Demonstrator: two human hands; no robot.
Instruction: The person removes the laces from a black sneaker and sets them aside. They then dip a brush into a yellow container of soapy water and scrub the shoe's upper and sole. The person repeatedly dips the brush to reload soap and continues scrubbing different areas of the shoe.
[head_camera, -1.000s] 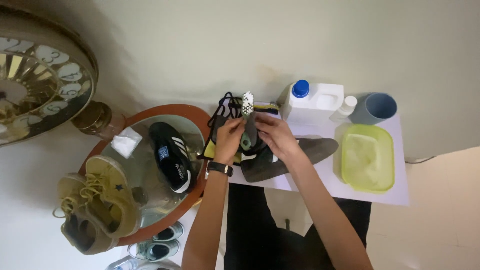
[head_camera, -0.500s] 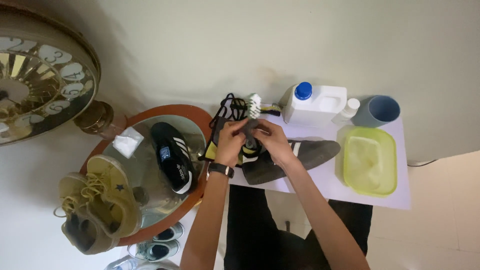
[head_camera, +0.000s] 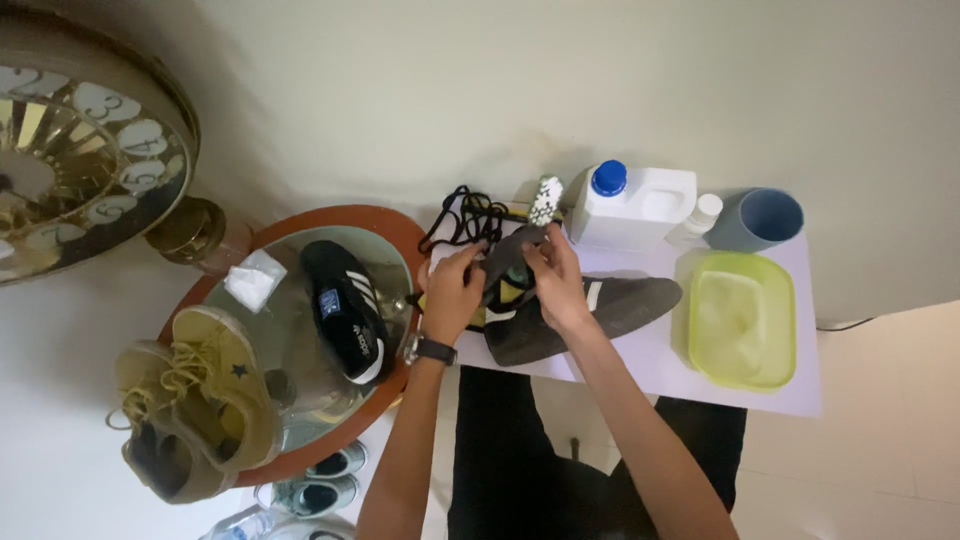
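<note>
Our hands on a grey shoe, frame centre.
Our left hand (head_camera: 452, 297) and right hand (head_camera: 553, 283) pinch the grey shoe (head_camera: 580, 312) at its tongue.

One head-worn camera looks steeply down, fairly near, onto the white table (head_camera: 640, 375).

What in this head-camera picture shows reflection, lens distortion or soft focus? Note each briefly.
Head view: the round mirror-topped table reflects the black striped shoe and pale light; wide-lens bending curves the clock at the left edge; left hand and right hand on the grey shoe look slightly soft; lighting is even, with faint shadows.
</note>
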